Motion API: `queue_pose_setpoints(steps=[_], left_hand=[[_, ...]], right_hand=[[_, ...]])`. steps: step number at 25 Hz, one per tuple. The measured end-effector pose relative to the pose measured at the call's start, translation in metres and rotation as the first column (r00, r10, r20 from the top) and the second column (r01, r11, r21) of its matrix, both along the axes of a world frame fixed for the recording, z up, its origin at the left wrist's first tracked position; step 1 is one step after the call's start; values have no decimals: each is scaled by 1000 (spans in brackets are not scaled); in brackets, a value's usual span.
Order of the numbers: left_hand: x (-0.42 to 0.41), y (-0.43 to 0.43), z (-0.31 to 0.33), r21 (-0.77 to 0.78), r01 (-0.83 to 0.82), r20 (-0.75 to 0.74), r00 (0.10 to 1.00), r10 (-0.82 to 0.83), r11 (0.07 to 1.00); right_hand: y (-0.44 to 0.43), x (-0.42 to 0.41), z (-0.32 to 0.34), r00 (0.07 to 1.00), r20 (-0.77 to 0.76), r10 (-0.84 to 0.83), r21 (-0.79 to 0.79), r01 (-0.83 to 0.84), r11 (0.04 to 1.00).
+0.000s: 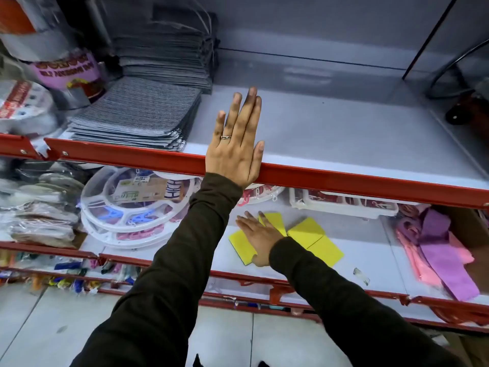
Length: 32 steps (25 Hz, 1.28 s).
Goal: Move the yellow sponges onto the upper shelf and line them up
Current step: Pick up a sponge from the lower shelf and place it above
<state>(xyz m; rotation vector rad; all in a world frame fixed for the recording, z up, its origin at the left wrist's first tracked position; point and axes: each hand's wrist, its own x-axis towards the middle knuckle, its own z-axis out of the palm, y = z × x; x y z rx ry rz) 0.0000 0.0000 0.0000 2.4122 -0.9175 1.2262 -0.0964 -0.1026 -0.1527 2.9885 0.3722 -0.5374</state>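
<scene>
left hand point(236, 144) flat, upper shelf point(344, 144) | right hand point(260, 235) flat, yellow sponges point(308, 231)

Flat square yellow sponges point(307, 230), one with dark green underside, on pale grey lower shelf point(370, 263). Upper shelf board point(330, 139) pale grey, red metal front rail point(344, 180). Stacked grey fine-striped woven cloths point(137, 112). Round white plastic racks point(127, 202) with blue, pink clips. Purple and pink folded cloths point(436, 250). Dark brown long sleeves point(185, 255).

upper shelf point(344, 133): red-edged, held grey cloth stacks point(137, 112) at left (rest bare) | lower shelf point(370, 263): carried yellow sponges point(315, 239), white round hangers point(132, 205), white tray point(341, 205), pink and purple cloths point(439, 250)
</scene>
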Motion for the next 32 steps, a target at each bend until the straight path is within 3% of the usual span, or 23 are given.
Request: queue_pose_setpoints(steps=[2, 5, 9, 14, 23, 26, 30, 32], left_hand=[[0, 0, 3, -17, 6, -35, 999, -7, 1000], [0, -2, 1, -3, 14, -42, 999, -14, 1000], [0, -1, 2, 10, 4, -40, 999, -3, 1000], [-3, -2, 5, 8, 2, -62, 998, -1, 1000], [-6, -2, 6, 0, -13, -61, 998, 13, 1000], [-7, -2, 6, -9, -6, -61, 998, 6, 1000], [-7, -2, 5, -23, -2, -58, 998, 1, 1000], [-6, -1, 6, -28, -5, -53, 999, 3, 1000]], right_hand=[[7, 12, -7, 988, -124, 91, -108, -105, 989], [12, 17, -19, 977, -199, 77, -143, -107, 984], [8, 6, -11, 994, -102, 32, -159, -48, 986], [-4, -21, 48, 994, -29, -103, -71, 100, 992], [-11, -78, 203, 976, 11, -219, 46, 218, 975], [-16, -88, 267, 964, 109, -242, 91, 233, 968], [-41, -56, 316, 892, 315, -324, 98, 309, 946], [-50, -17, 313, 878, 323, -352, 82, 345, 935]])
